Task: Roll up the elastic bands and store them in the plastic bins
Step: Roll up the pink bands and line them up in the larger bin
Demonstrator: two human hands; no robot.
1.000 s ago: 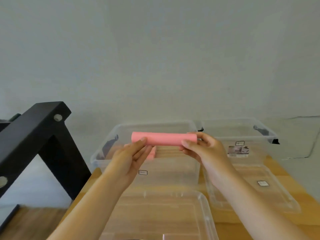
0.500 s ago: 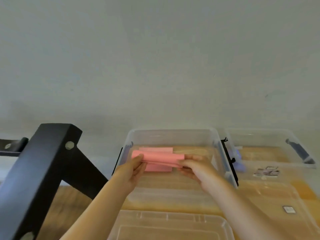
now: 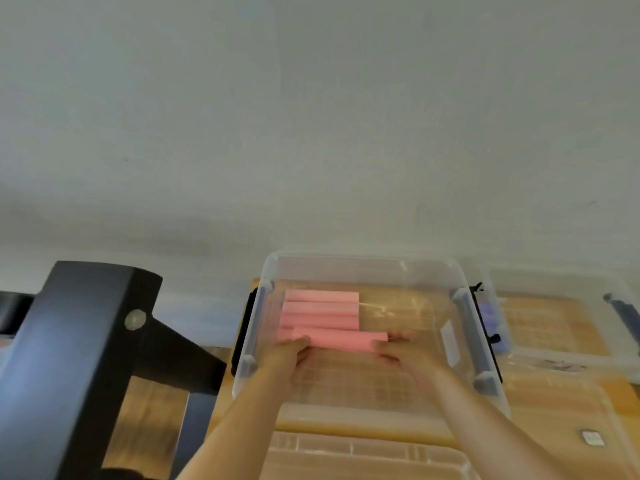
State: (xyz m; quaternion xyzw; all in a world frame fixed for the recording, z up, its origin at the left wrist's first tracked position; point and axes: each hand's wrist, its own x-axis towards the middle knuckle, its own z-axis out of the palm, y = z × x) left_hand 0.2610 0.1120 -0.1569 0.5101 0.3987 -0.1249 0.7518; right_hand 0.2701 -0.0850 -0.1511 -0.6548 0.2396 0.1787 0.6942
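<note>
A rolled pink elastic band (image 3: 341, 340) lies low inside the clear plastic bin (image 3: 363, 263), just in front of several other pink rolls (image 3: 320, 311) stacked side by side at the bin's back left. My left hand (image 3: 289, 351) holds the roll's left end and my right hand (image 3: 393, 349) holds its right end, both reaching down into the bin. Whether the roll rests on the bin's floor I cannot tell.
A second clear bin (image 3: 561, 327) stands to the right on the wooden table (image 3: 616, 393). Clear lids lie at the front (image 3: 367, 455) and front right (image 3: 571, 427). A black metal frame (image 3: 79, 358) rises at the left. A pale wall is behind.
Both hands carried the pink roll from above the bin's rim down into the bin, next to the other rolls. The camera has moved closer and tilted over the bin.
</note>
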